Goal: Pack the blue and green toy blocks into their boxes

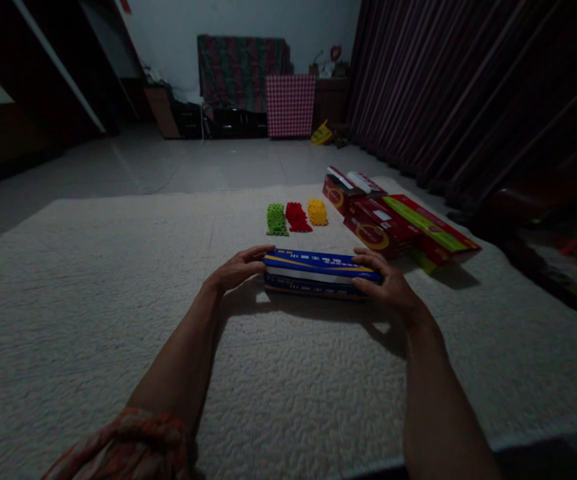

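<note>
I've got both hands on the blue box (321, 273), which lies flat on the cream rug (93, 300) straight ahead of me. My left hand (238, 268) clasps its left end, fingers curled over the top edge; my right hand (387, 283) clasps the right end, thumb on the near side, fingers over the top corner. So both are closed on the box, one per end, w/ the long side facing me. Just beyond my hands sit 3 small piles of plastic pieces: green pile (277, 220), red pile (297, 217), yellow pile (317, 212), side by side. Beyond my right hand & off to its right lie the red boxes (383, 227), stacked loosely, touching each other, near the rug's edge.
</note>
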Demonstrator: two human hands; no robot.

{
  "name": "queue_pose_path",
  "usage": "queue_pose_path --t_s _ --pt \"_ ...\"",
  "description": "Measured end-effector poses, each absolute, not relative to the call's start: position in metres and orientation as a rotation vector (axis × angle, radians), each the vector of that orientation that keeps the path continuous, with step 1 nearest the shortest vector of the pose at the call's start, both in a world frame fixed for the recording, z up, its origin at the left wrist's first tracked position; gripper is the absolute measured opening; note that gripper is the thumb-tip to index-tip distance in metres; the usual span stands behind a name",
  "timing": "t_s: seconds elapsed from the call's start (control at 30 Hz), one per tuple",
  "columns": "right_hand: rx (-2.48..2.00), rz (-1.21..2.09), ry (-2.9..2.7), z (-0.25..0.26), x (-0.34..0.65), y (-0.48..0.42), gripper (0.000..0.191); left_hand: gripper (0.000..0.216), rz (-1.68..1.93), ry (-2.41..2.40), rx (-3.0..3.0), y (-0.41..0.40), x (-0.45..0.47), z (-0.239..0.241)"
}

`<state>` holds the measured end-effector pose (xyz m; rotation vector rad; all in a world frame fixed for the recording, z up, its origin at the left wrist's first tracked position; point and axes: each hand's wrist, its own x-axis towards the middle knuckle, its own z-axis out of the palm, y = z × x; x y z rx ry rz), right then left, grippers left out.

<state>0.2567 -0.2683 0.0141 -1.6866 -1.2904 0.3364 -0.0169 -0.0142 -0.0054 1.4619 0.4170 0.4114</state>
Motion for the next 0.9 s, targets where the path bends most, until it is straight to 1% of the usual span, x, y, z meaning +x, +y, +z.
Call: queue_pose_path --t_s 0.47,0.57,0.67,0.9 --pt "-1.680 0.347 -1.372 0.0184 0.2573 -0.2689 0.034 0.062 0.355 0.263 1.374 -0.0117 -0.0170 -0.0044" --pt "-1.679 0.343 -1.378 0.0183 0.2569 -0.2685 0.033 0.059 0.354 0.266 1.382 -0.0122 -0.0160 -0.0027" --pt "-1.681 0.332 -1.370 0.0179 0.2572 -0.2683 0.032 0.056 0.363 0.274 1.420 -0.0120 -0.0150 -0.0031" --pt "-1.690 0.309 -1.377 0.0160 0.2598 -0.2687 0.036 0.059 0.409 0.323 1.538 -0.0134 -0.0138 -0.0044"
